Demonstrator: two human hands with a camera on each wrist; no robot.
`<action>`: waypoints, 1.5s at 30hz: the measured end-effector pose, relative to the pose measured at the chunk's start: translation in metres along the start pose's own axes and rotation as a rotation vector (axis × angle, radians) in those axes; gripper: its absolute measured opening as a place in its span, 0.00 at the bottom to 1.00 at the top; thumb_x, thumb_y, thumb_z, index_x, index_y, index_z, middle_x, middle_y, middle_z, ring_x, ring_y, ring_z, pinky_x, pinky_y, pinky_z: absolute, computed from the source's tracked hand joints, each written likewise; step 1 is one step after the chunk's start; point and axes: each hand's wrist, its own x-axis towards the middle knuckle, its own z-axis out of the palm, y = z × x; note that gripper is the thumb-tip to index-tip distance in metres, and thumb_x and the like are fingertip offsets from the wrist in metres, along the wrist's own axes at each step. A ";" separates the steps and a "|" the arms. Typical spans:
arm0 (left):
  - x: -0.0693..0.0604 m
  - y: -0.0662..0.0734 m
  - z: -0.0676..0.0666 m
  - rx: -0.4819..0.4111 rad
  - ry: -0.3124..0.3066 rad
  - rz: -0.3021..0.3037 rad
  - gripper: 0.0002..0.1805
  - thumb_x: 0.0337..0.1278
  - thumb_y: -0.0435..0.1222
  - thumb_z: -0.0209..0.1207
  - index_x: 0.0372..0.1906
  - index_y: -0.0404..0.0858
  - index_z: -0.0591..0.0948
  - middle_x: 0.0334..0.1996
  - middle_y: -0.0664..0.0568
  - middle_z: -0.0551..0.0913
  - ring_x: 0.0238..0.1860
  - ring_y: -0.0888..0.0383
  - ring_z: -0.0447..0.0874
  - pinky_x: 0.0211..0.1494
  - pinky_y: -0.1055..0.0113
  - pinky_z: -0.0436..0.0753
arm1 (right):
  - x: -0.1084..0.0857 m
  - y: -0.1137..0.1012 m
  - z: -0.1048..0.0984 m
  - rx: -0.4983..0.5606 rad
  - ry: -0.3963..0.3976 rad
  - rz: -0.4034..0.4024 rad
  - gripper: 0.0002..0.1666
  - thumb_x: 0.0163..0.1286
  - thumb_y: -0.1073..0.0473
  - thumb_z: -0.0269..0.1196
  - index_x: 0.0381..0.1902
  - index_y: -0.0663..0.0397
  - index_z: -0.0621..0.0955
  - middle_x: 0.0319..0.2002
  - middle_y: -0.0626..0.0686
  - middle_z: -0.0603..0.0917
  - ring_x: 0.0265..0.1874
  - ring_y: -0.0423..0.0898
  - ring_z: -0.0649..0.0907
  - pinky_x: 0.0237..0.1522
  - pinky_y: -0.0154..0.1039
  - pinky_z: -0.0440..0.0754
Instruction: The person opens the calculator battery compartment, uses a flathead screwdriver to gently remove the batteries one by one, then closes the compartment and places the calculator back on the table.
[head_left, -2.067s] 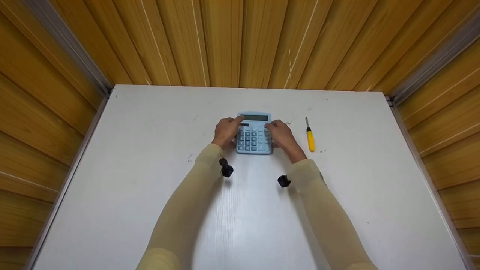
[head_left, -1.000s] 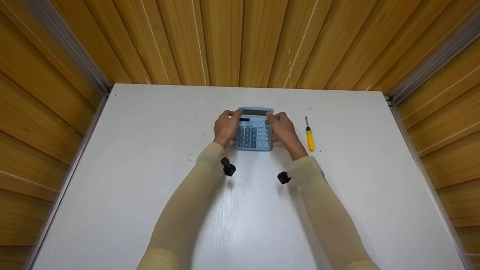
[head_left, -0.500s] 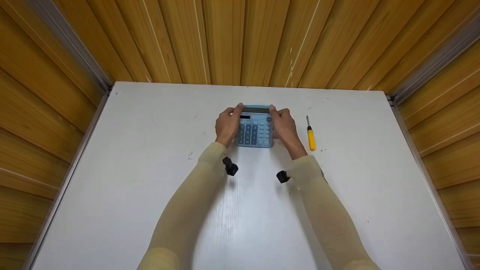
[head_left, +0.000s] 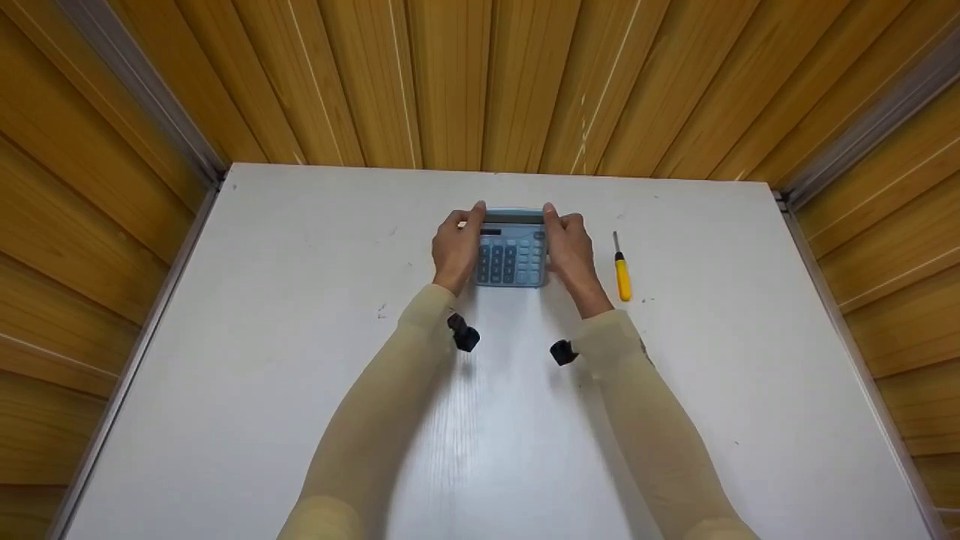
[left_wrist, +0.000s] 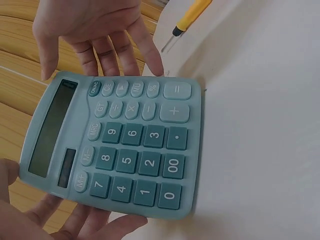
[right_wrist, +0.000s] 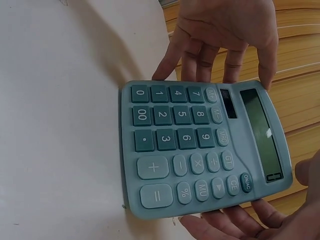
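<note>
A light blue calculator (head_left: 511, 255) is held between both hands, tilted, over the white table. Its keys and display (right_wrist: 261, 135) face up toward the person; a small character shows at one end of the display. My left hand (head_left: 455, 251) grips its left side, thumb at the upper corner and fingers behind. On the opposite side, my right hand (head_left: 570, 251) holds the matching edge the same way. Both wrist views show fingers reaching under the calculator, their tips partly hidden. Whether the lower edge touches the table I cannot tell.
A screwdriver (head_left: 622, 274) with a yellow handle lies right of the right hand, shaft pointing to the back. The white table (head_left: 315, 315) is bounded by wood-patterned panels (head_left: 450, 90) behind and at both sides. Small dark marks dot the tabletop.
The hands and calculator have moved a little toward the back, and the calculator has tilted, looking shorter. Both thumbs have slid from its face out to the upper corners.
</note>
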 end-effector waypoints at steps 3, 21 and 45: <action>-0.001 -0.001 0.000 -0.016 0.008 0.021 0.29 0.78 0.64 0.49 0.53 0.43 0.83 0.42 0.51 0.84 0.43 0.55 0.80 0.48 0.59 0.76 | -0.001 0.001 0.001 0.018 0.019 -0.026 0.40 0.84 0.30 0.43 0.63 0.62 0.69 0.49 0.59 0.74 0.49 0.53 0.75 0.52 0.48 0.79; -0.003 -0.007 -0.002 -0.073 0.011 0.044 0.28 0.76 0.61 0.53 0.56 0.41 0.82 0.48 0.51 0.84 0.50 0.56 0.80 0.58 0.56 0.77 | -0.005 0.006 0.007 0.155 0.058 -0.084 0.32 0.83 0.33 0.47 0.56 0.58 0.70 0.50 0.58 0.73 0.50 0.52 0.74 0.56 0.55 0.81; -0.012 -0.007 -0.011 -0.072 -0.040 0.000 0.31 0.77 0.63 0.50 0.55 0.40 0.83 0.50 0.50 0.83 0.53 0.54 0.80 0.62 0.54 0.77 | -0.018 0.003 -0.011 0.027 -0.058 -0.086 0.38 0.83 0.35 0.46 0.64 0.64 0.77 0.58 0.63 0.82 0.60 0.63 0.82 0.64 0.55 0.76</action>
